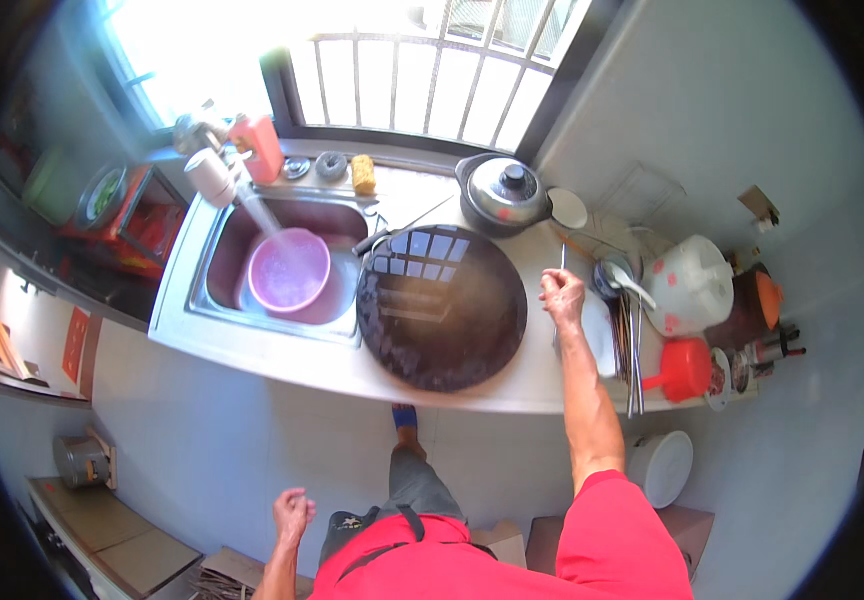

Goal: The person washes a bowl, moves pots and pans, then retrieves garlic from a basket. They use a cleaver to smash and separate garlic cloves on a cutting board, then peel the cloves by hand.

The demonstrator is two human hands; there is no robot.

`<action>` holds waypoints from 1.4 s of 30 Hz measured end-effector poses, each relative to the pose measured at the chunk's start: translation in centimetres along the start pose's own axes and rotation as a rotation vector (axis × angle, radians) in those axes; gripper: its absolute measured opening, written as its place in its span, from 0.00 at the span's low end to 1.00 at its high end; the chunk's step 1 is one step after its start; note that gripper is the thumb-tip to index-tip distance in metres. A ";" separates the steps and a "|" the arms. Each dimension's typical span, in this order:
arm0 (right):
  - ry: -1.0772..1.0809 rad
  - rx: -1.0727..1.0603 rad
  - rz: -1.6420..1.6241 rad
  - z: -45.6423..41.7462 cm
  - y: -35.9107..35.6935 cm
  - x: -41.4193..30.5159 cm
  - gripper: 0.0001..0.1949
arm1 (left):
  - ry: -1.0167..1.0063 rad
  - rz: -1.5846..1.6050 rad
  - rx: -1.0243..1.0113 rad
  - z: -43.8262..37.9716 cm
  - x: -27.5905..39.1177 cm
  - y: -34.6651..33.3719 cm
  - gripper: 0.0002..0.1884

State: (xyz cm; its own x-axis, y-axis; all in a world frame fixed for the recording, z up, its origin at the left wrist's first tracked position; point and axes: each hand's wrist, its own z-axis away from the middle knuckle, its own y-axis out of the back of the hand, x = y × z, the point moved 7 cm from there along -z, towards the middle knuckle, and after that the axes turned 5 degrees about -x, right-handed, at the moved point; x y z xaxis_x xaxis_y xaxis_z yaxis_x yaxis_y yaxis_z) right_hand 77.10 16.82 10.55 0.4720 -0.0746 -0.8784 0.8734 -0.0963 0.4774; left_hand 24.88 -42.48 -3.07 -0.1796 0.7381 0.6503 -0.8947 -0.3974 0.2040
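My right hand (563, 295) is closed around a thin, pale, rod-like utensil (563, 256) that sticks up past the fingers; its lower end is hidden. It hangs above the countertop, just right of a large dark wok (443, 337) holding liquid that mirrors the window bars. Near that hand lie a white plate or board (598, 334) and several long chopsticks or rods (633, 352). My left hand (293, 514) hangs low over the floor, loosely curled with nothing visible in it. Water runs from the faucet (212, 177) into a pink basin (289, 271) in the sink (345, 289).
A lidded pot (505, 199) stands behind the wok. To the right are a white lidded container (691, 285), a red plastic scoop (683, 369) and a bowl with a white spoon (627, 283). A black-handled utensil (370, 242) lies between sink and wok. A white bucket (659, 469) sits below.
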 end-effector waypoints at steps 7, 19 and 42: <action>-0.295 0.044 -0.027 -16.3 0.8 3.7 0.22 | -0.797 -0.161 -0.282 -10.7 45.3 -20.7 0.08; -0.427 0.005 -0.244 -19.8 -0.8 5.2 0.20 | -0.442 -0.200 -0.455 -31.6 64.8 -47.8 0.28; 0.020 -0.259 -0.147 -6.5 -2.7 -17.6 0.08 | -0.685 0.070 -0.200 -11.7 55.0 -22.3 0.12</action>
State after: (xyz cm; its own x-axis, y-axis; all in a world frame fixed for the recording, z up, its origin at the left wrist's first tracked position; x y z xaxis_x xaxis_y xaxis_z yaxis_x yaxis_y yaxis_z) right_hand 67.19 24.82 24.58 0.3381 -0.0591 -0.9392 0.9330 0.1516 0.3263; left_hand 30.16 13.33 19.56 -0.0010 0.1804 0.9836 -0.9599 -0.2759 0.0496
